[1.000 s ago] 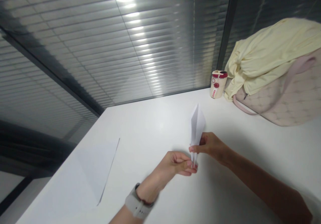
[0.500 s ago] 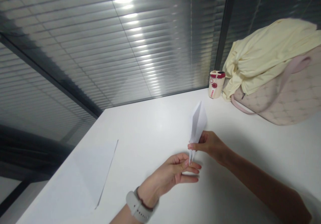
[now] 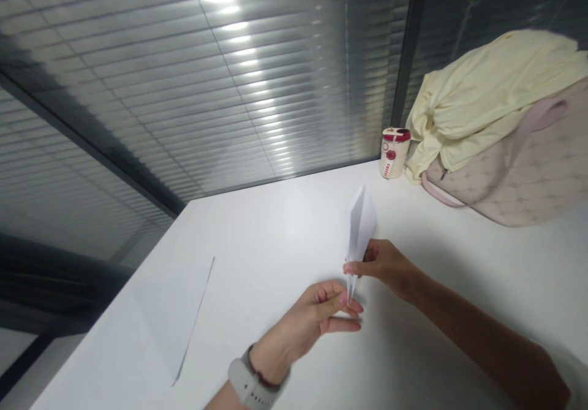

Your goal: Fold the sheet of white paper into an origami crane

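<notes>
A folded piece of white paper [image 3: 361, 223] stands upright above the table, wide toward the top and narrowing to two thin points at its lower end. My right hand [image 3: 379, 266] pinches it from the right, just above those points, thumb in front. Below, my left hand [image 3: 324, 309] has its thumb and index finger closed on the thin tips, while its other fingers stretch out to the right. A watch with a pale grey band [image 3: 255, 382] is on my left wrist. The fingers behind the paper are partly hidden.
White sheets of paper [image 3: 138, 324] lie on the left of the white table [image 3: 257, 232]. A cream and red coffee cup [image 3: 395, 154] stands at the back right. Beside it sits a pink bag [image 3: 528, 177] with a pale yellow cloth [image 3: 491, 97] over it. Window blinds [image 3: 184, 91] rise behind.
The view has shifted very slightly. My left hand's outstretched fingers have drawn in a little; both hands keep their hold on the folded paper.
</notes>
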Demonstrator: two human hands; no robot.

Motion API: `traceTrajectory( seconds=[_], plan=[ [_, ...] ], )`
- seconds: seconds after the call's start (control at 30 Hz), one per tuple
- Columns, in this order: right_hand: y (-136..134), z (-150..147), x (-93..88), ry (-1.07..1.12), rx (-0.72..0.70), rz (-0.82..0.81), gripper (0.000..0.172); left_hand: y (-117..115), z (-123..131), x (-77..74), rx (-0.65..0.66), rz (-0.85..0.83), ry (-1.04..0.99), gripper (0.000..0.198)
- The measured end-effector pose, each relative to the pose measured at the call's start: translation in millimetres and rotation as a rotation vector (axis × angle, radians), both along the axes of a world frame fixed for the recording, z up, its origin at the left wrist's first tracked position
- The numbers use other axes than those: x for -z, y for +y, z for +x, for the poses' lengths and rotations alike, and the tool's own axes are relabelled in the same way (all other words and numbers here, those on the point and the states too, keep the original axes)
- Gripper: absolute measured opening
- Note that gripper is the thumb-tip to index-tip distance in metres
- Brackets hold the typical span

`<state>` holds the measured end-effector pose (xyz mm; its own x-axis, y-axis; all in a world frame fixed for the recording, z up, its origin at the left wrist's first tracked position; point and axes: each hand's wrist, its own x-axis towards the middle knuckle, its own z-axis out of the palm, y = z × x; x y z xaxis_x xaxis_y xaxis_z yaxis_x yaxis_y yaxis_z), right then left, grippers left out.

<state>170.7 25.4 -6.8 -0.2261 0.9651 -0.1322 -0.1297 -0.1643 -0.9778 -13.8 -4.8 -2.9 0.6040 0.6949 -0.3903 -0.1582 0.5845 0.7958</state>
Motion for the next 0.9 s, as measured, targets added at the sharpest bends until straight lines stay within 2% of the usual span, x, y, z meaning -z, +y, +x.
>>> traceTrajectory(
  seconds=[0.6, 0.9],
  plan=[
    [2.4, 4.0, -3.4, 0.123, -0.144, 0.003, 0.024, -0.3, -2.9, -0.8, 0.027, 0.059, 0.043, 0.014],
    [1.7, 2.3, -7.3, 0.109, -0.155, 0.015, 0.026, 0.4, -5.5, 3.9, 0.023, 0.201, 0.122, 0.017]
  ],
)
